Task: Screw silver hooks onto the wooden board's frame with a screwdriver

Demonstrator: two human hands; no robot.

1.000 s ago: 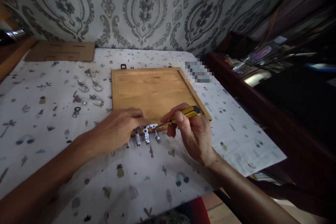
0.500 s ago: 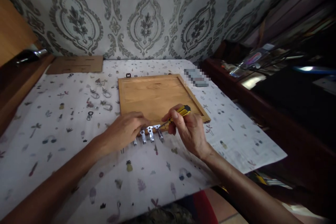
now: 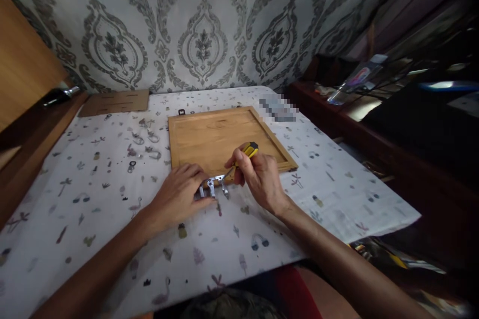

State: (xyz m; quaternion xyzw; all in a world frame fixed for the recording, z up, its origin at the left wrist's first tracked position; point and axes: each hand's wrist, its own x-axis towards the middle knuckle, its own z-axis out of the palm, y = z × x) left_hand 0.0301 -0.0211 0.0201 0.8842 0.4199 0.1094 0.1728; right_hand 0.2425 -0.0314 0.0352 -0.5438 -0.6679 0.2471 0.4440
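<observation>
A square wooden board (image 3: 220, 137) with a raised rim lies on the patterned tablecloth (image 3: 93, 219). At its near edge sits a metal hook rack (image 3: 213, 187) with several silver hooks pointing toward me. My left hand (image 3: 179, 194) presses on the rack's left part, fingers curled over it. My right hand (image 3: 258, 177) grips a yellow and black screwdriver (image 3: 243, 157), its tip resting on the rack's right end.
Loose metal hooks and rings (image 3: 144, 144) lie scattered left of the board. A flat cardboard piece (image 3: 116, 102) lies at the back left by the wall. A dark wooden shelf (image 3: 355, 129) with clutter runs along the table's right side.
The view has pulled back and tilted up. My hands stay at the rack; the screwdriver now stands steeper and my left hand covers more of the hooks.
</observation>
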